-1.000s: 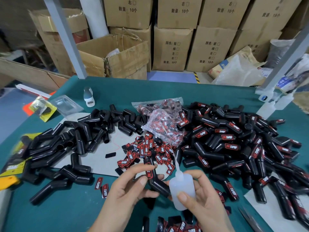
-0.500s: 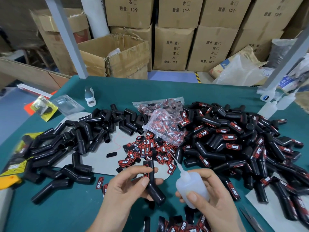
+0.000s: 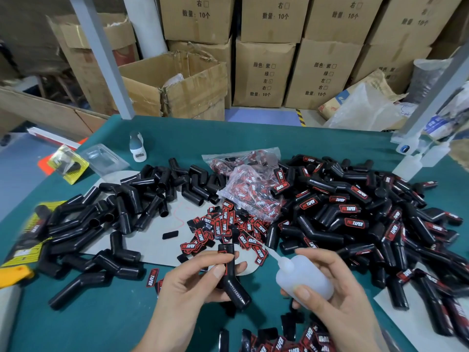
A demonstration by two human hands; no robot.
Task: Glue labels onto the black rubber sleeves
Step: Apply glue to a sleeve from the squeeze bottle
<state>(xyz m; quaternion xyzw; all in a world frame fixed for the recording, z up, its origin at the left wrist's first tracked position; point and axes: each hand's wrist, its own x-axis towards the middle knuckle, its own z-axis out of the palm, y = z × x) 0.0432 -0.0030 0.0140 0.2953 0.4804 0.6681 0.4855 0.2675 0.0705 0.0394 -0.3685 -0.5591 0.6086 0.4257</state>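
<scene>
Left hand (image 3: 193, 280) grips a bare sleeve (image 3: 229, 275); right hand (image 3: 330, 295) clasps the glue bottle (image 3: 302, 279). Labelled pile (image 3: 355, 219) big on the right, unlabelled pile (image 3: 106, 224) waiting left.

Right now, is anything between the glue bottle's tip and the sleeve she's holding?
Nothing visible. The right hand grips the bottle, its nozzle pointing up-left over the loose labels. The left hand holds the sleeve beside it, with open air in the gap between them.
</scene>
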